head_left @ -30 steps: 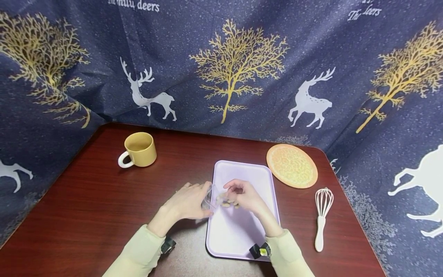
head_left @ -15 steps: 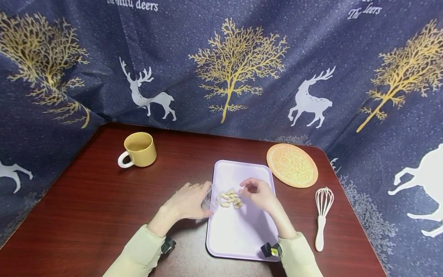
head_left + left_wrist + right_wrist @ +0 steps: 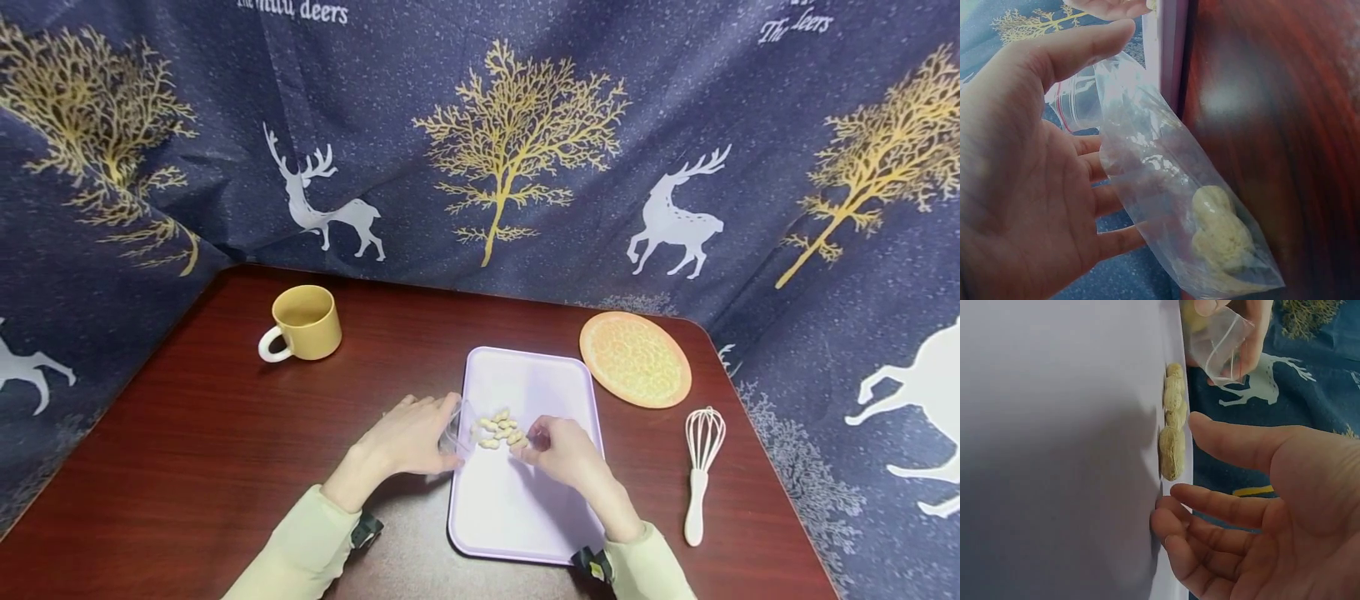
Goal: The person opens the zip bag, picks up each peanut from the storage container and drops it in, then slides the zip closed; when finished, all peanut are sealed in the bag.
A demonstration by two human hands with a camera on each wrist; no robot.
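A clear zip bag (image 3: 457, 429) is held by my left hand (image 3: 405, 437) at the left edge of the lilac tray (image 3: 510, 517). In the left wrist view the thumb and fingers hold the bag (image 3: 1141, 156) around its upper part, and peanuts (image 3: 1219, 231) lie in its bottom. Several peanuts (image 3: 495, 425) form a small pile on the tray, just right of the bag's mouth. My right hand (image 3: 566, 454) is beside the pile's right side. In the right wrist view its thumb and fingers stand apart, near a peanut (image 3: 1172, 453), with nothing between them.
A yellow mug (image 3: 307, 325) with a white handle stands at the back left of the table. An orange-rimmed oval mat (image 3: 635, 360) lies behind the tray's right side, and a white whisk (image 3: 696, 492) lies to the tray's right.
My right hand has moved right, off the top of the pile, then a little toward the front; more peanuts show. My left hand and the bag have stayed in place.
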